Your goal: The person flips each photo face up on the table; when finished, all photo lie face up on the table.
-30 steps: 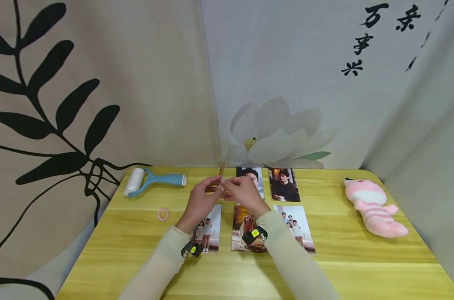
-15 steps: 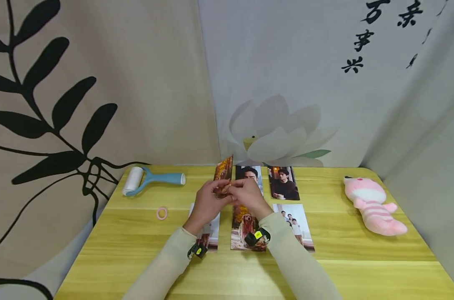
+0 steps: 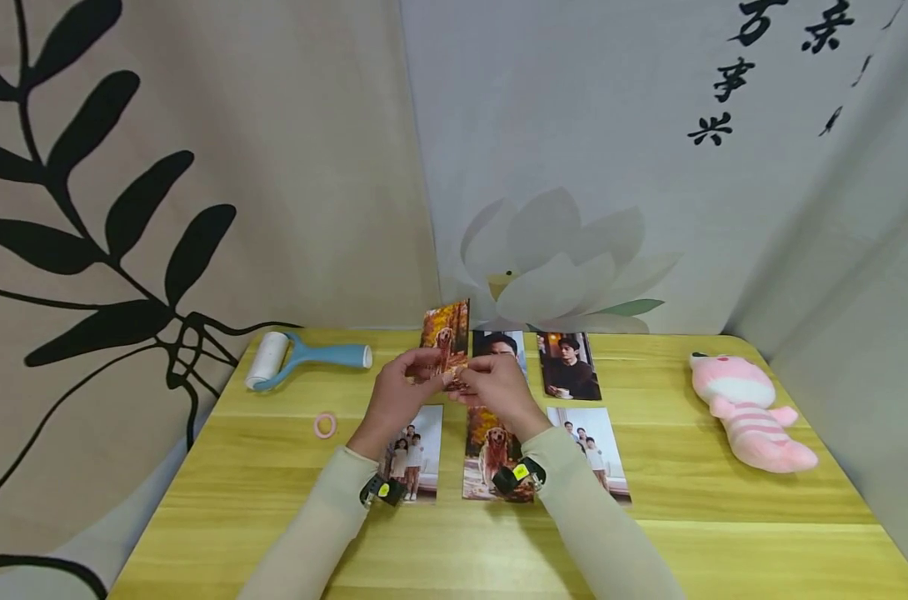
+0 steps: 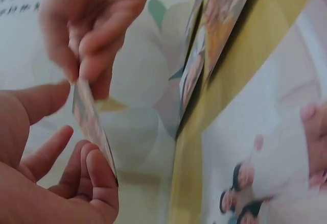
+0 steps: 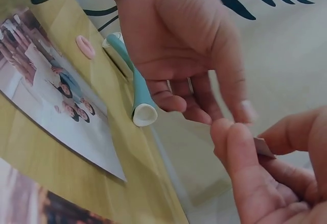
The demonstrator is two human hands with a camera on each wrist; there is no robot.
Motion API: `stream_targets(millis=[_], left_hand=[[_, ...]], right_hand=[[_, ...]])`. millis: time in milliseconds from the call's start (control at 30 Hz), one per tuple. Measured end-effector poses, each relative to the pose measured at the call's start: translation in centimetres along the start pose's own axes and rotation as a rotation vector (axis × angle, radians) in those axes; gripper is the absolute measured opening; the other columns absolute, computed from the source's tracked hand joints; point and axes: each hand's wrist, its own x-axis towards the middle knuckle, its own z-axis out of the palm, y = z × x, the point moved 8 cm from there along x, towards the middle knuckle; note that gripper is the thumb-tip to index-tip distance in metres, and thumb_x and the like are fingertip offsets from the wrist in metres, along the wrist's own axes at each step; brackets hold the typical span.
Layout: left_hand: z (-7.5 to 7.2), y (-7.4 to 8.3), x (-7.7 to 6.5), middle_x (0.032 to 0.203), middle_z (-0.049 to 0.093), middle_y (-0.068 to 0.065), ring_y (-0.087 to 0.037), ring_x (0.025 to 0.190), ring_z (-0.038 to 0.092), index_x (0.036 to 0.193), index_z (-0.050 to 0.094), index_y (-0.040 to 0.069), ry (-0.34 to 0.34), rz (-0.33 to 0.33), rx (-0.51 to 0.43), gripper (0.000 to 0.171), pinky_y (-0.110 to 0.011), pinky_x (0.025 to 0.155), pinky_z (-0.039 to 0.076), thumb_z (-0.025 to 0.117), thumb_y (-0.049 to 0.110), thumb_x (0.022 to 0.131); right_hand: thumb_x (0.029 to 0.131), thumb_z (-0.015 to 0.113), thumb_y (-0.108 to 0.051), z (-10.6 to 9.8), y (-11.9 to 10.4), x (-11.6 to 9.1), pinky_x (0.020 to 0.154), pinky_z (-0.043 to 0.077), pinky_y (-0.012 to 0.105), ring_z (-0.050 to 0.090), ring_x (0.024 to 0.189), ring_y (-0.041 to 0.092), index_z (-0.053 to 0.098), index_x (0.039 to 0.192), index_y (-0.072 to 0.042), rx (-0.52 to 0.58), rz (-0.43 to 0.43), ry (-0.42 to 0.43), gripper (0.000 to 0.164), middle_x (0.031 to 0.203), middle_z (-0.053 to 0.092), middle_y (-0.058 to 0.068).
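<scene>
A photo of a golden dog among autumn leaves [image 3: 446,326] is held up, tilted, above the table's far edge. My right hand [image 3: 505,392] pinches its lower right part between thumb and fingers. The left hand [image 3: 403,398] holds its lower left side, the two thumbs close together. In the left wrist view the held photo [image 4: 92,124] is nearly edge-on, with left fingertips [image 4: 102,170] curled against its lower end. Below the hands lie a second dog photo [image 3: 491,446] and a family photo [image 3: 421,454], both partly covered by the arms.
Two portrait photos, one half hidden [image 3: 505,343] and one of a person in a dark sweater [image 3: 570,367], lie behind. Another family photo [image 3: 592,446] is at right. A blue-handled lint roller [image 3: 326,358], pink ring [image 3: 325,426] and pink plush toy [image 3: 750,412] lie further out.
The held photo, edge-on at first, has turned so its dog picture faces me. Both hands stay close together; the left shifted right, then back left.
</scene>
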Motion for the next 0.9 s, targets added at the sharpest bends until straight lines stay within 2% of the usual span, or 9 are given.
stream_targets(millis=[133,267,400,467,600,667,767,900], left_hand=[[-1.6,-1.7,0.6,0.129,0.069,-0.011,-0.024,0.112,0.064,0.135,0.070,0.014,0.066,-0.081,-0.067,0.036,-0.029,0.085,0.056,0.075,0.022,0.101],[-2.3,-3.8,0.9,0.124,0.067,-0.012,-0.016,0.100,0.063,0.139,0.064,0.004,0.084,-0.183,-0.203,0.036,-0.026,0.080,0.056,0.067,0.016,0.104],[-1.9,-5.4,0.8,0.105,0.063,-0.001,-0.009,0.083,0.057,0.141,0.057,-0.003,0.023,-0.260,-0.394,0.037,-0.024,0.073,0.056,0.061,0.011,0.107],[-1.6,-6.1,0.6,0.097,0.061,0.004,-0.008,0.078,0.057,0.139,0.057,-0.002,-0.010,-0.306,-0.486,0.034,-0.022,0.072,0.057,0.060,0.010,0.107],[-1.4,-6.8,0.4,0.095,0.062,0.004,-0.008,0.077,0.062,0.136,0.057,0.000,-0.054,-0.350,-0.610,0.031,-0.019,0.071,0.059,0.061,0.008,0.107],[-1.5,-7.0,0.3,0.097,0.065,0.003,-0.009,0.078,0.064,0.137,0.057,0.000,-0.054,-0.356,-0.633,0.031,-0.019,0.071,0.060,0.061,0.007,0.106],[-1.8,-7.1,0.4,0.098,0.065,0.003,-0.008,0.079,0.064,0.141,0.055,-0.003,-0.056,-0.345,-0.607,0.038,-0.018,0.073,0.060,0.062,0.007,0.105],[-2.2,-7.2,0.5,0.100,0.062,0.003,-0.008,0.080,0.064,0.146,0.052,-0.006,-0.038,-0.343,-0.571,0.042,-0.018,0.075,0.060,0.060,0.005,0.106]], right_hand=[[0.102,0.062,-0.007,-0.1,-0.2,-0.2,0.075,0.066,0.031,0.079,0.076,0.018,0.074,0.117,0.009,0.025,0.002,0.000,0.024,0.096,0.069,0.014],[0.103,0.063,-0.007,-0.1,-0.3,-0.5,0.076,0.066,0.031,0.079,0.076,0.018,0.074,0.117,0.009,0.030,-0.005,-0.007,0.024,0.095,0.068,0.014],[0.104,0.061,-0.006,0.0,-0.5,-0.7,0.078,0.066,0.033,0.080,0.078,0.019,0.073,0.118,0.010,0.032,-0.031,-0.027,0.024,0.099,0.072,0.019],[0.105,0.062,-0.006,0.1,-0.4,-0.7,0.081,0.066,0.037,0.080,0.078,0.019,0.073,0.119,0.009,0.033,-0.029,-0.038,0.024,0.101,0.073,0.020],[0.105,0.062,-0.007,0.3,-0.1,-0.5,0.085,0.065,0.042,0.080,0.079,0.018,0.072,0.121,0.009,0.024,-0.025,-0.053,0.025,0.103,0.074,0.021],[0.104,0.062,-0.006,0.4,0.0,-0.4,0.085,0.065,0.042,0.080,0.079,0.018,0.070,0.125,0.009,0.024,-0.027,-0.058,0.027,0.105,0.074,0.022],[0.103,0.063,-0.004,0.3,0.2,-0.3,0.083,0.066,0.040,0.080,0.080,0.020,0.064,0.136,0.009,0.032,-0.026,-0.047,0.035,0.105,0.073,0.021],[0.102,0.064,-0.003,0.0,0.5,-0.1,0.087,0.065,0.050,0.079,0.082,0.026,0.056,0.146,0.003,0.013,-0.040,-0.025,0.046,0.104,0.072,0.020]])
